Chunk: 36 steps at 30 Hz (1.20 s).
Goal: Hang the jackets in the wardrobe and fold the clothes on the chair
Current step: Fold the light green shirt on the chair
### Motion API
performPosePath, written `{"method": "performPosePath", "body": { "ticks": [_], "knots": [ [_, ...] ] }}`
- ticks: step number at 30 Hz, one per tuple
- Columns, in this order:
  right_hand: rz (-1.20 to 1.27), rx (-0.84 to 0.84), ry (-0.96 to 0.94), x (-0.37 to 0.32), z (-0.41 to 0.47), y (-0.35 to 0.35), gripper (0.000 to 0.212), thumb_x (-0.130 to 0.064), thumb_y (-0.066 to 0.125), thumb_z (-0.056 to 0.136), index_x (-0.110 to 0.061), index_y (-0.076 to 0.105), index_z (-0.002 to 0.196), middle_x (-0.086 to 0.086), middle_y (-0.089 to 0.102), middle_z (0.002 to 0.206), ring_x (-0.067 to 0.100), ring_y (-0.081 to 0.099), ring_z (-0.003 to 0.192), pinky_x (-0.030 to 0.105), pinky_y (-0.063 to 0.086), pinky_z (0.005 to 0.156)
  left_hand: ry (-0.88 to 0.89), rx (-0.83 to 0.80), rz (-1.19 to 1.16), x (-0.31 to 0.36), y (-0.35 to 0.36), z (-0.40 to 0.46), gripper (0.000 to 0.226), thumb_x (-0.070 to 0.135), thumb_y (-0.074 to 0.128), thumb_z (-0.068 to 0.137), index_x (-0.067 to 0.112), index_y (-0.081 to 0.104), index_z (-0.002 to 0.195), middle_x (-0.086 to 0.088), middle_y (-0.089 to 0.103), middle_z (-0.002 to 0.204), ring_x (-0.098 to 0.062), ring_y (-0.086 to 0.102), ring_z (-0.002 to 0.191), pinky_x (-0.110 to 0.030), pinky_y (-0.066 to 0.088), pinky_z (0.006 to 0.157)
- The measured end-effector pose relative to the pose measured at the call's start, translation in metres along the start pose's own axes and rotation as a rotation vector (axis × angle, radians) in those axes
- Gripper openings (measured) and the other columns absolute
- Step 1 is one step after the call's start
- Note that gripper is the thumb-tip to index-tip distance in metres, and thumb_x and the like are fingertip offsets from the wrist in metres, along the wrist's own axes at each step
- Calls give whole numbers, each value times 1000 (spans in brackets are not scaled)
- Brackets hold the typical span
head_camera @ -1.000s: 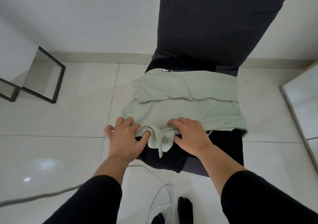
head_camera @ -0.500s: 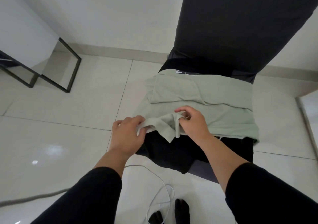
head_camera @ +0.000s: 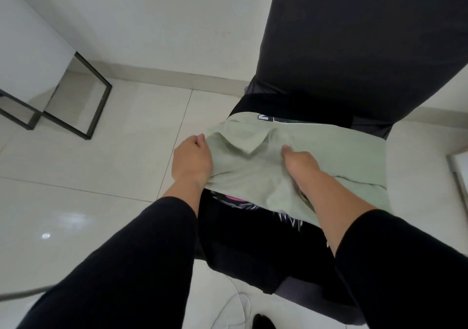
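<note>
Chair (head_camera: 367, 37) fills the upper right of the view, its tall dark back rising against the wall while the seat below serves as a folding surface, which is presumably why the clothes sit on it at working height in front of the person. Spread over that seat lies a black garment (head_camera: 240, 240) with a pink and white print, its near edge hanging off the front; it looks to be waiting its turn underneath. On top of it rests the pale green garment (head_camera: 342, 156), lying across the seat with its near part doubled toward the chair back, so the fold appears to be partly made. Both arms in black sleeves reach over it from the near side. The left hand (head_camera: 192, 160) sits at the garment's left edge with its fingers curled in, apparently gripping the cloth there to keep that side lined up, though the fingertips are hidden. The right hand (head_camera: 300, 163) is closed on a bunch of the green fabric near the middle, raising a small ridge, likely carrying the folded layer toward the chair back. A thin white cable (head_camera: 238, 303) trails on the tiled floor below.
</note>
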State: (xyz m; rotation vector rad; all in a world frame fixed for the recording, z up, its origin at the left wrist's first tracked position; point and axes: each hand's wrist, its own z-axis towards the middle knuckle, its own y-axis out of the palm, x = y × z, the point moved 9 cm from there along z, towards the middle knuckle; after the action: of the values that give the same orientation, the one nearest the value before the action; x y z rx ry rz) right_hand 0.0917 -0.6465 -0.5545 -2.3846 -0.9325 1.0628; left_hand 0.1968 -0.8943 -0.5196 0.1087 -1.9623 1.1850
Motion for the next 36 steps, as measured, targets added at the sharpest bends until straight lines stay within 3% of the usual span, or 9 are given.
{"method": "performPosePath", "body": {
  "ticks": [3, 8, 12, 16, 22, 26, 29, 32, 36],
  "knots": [
    [-156, 97, -115, -10, 7, -3, 38, -37, 42, 94, -4, 60, 91, 7, 59, 81, 27, 57, 74, 27, 39, 57, -14, -50, 68, 1, 17, 4, 25, 31, 34, 96, 17, 55, 93, 3, 53, 82, -20, 50, 79, -28, 35, 65],
    [-263, 195, -161, -29, 15, -6, 44, -46, 49, 87, -8, 66, 101, 9, 68, 99, 30, 65, 88, 32, 50, 69, 80, -203, 300, 16, 36, 16, 26, 36, 46, 88, 24, 57, 109, 2, 59, 100, -23, 55, 93, -32, 40, 77],
    [-231, 209, -304, -54, 18, -9, 15, -27, 52, 91, -16, 60, 92, 11, 66, 108, 30, 61, 100, 27, 41, 73, 140, -134, 382, 32, 31, 35, 22, 33, 47, 93, 30, 64, 108, 0, 56, 113, -25, 50, 112, -36, 37, 87],
    [25, 377, -464, -71, 9, -31, 9, -23, 51, 93, -19, 56, 86, 5, 63, 94, 24, 57, 85, 31, 41, 69, 239, 118, 65, 61, 3, 39, 20, 26, 52, 94, 24, 67, 107, 5, 40, 104, -13, 48, 88, -24, 32, 71],
    [158, 274, -377, -58, 11, -23, 25, 3, 46, 80, -18, 60, 84, -4, 57, 76, 19, 55, 76, 22, 41, 58, -218, -240, -528, 27, 47, 32, 24, -3, 40, 89, 13, 57, 85, -8, 66, 93, -14, 69, 66, -28, 58, 58],
    [80, 470, -858, -79, -38, -35, 25, 9, 49, 76, -12, 63, 80, -1, 60, 71, 17, 52, 64, 22, 42, 59, -195, -130, -612, 9, 34, 27, 24, -5, 47, 83, 7, 66, 92, 3, 59, 77, -14, 58, 76, -21, 49, 64],
    [-216, 286, -1008, -56, -51, -1, 30, 17, 53, 70, -10, 66, 71, 1, 69, 90, 21, 64, 82, 36, 53, 76, -249, -96, -518, -27, 32, 13, 17, 16, 47, 64, 21, 61, 56, 0, 59, 70, -22, 53, 79, -33, 42, 71],
    [-554, 154, -882, -29, -43, 24, 35, 12, 55, 78, -19, 72, 81, -5, 62, 122, 19, 55, 110, 34, 42, 96, -260, -139, -495, -32, 35, 4, 24, 36, 47, 74, 16, 57, 83, 1, 63, 87, -28, 58, 95, -37, 45, 85],
    [-449, 205, -820, -33, -50, 22, 29, -3, 51, 88, -22, 71, 94, -5, 53, 127, 18, 53, 107, 34, 41, 95, -120, -104, -311, -16, 28, 2, 22, 15, 57, 85, 16, 53, 107, 1, 46, 113, -18, 55, 93, -21, 44, 64]
  ]
}}
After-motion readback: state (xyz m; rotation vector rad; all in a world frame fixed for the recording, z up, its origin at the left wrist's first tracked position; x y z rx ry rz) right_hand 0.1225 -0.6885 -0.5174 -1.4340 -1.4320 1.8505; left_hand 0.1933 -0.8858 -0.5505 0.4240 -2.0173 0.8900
